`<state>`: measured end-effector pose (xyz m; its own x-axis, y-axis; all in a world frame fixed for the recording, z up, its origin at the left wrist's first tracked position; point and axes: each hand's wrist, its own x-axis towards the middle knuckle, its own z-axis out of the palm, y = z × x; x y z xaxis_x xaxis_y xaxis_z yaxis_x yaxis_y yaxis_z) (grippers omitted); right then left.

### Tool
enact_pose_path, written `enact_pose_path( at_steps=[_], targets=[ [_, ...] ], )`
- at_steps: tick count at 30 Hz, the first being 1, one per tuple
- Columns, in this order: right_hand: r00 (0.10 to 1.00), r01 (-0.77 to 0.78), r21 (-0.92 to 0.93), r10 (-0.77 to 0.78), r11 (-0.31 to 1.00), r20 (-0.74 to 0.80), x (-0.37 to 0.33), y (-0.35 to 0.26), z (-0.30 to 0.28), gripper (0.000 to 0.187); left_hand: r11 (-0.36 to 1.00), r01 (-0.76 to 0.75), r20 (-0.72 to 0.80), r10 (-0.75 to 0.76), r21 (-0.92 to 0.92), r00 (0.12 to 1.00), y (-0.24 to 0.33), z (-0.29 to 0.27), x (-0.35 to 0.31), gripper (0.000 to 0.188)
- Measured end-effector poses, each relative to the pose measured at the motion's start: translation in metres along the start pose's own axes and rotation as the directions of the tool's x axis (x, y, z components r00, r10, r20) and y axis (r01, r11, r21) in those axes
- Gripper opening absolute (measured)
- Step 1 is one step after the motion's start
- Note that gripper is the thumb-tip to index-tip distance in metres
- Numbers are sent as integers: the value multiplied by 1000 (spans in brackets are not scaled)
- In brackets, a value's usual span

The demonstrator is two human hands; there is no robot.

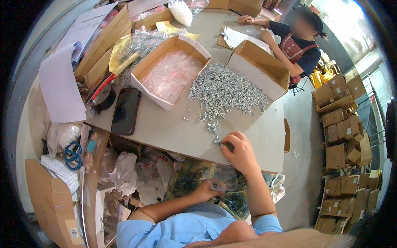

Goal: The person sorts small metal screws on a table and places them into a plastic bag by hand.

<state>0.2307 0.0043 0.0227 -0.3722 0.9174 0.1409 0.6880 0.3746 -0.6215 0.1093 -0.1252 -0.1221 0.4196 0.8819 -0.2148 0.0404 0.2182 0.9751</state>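
A loose heap of small silver screws (pixel 227 91) lies on the grey table, with a thin trail running toward the near edge. At the end of that trail my right hand (pixel 240 152) is closed, thumb and finger bent together at a screw (pixel 217 139). Below the table edge, my left hand (pixel 205 191) grips a clear plastic bag (pixel 225 178); its mouth looks spread, and its contents cannot be made out. Left of the heap, an open white box (pixel 136 89) holds several small clear bags with red edges. An open carton (pixel 258 78) stands tilted to the right of the heap.
A black phone (pixel 125 111) lies near the table's left edge. Papers, cartons and bagged parts crowd the far left. Blue-handled scissors (pixel 72 155) hang beside the table. Another person (pixel 295 49) sits at the far right by a clipboard (pixel 242 38). Stacked cardboard boxes (pixel 341 157) line the right.
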Motion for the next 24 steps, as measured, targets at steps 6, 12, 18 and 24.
enact_pose_path(
  at_steps=[6, 12, 18, 24],
  targets=[
    [997, 56, -3, -56, 998, -49, -23, 3, -2, 12, 993, -109, -25, 108, -36, 994, -3, 2, 0, 22],
    [963, 45, 200, -95, 979, 250, -46, -2, -23, 13, 999, -11, 25, 10, 38, 1000, 11, -6, 4, 35],
    [976, -145, 372, 70, 917, 206, -47, 8, -21, 11, 992, -98, 43, 102, -79, 994, -2, -9, 19, 15],
    [996, -22, 302, -7, 953, 94, -57, -2, -14, 11, 939, 46, 120, -92, 340, 989, -6, -23, 17, 30]
  ],
)
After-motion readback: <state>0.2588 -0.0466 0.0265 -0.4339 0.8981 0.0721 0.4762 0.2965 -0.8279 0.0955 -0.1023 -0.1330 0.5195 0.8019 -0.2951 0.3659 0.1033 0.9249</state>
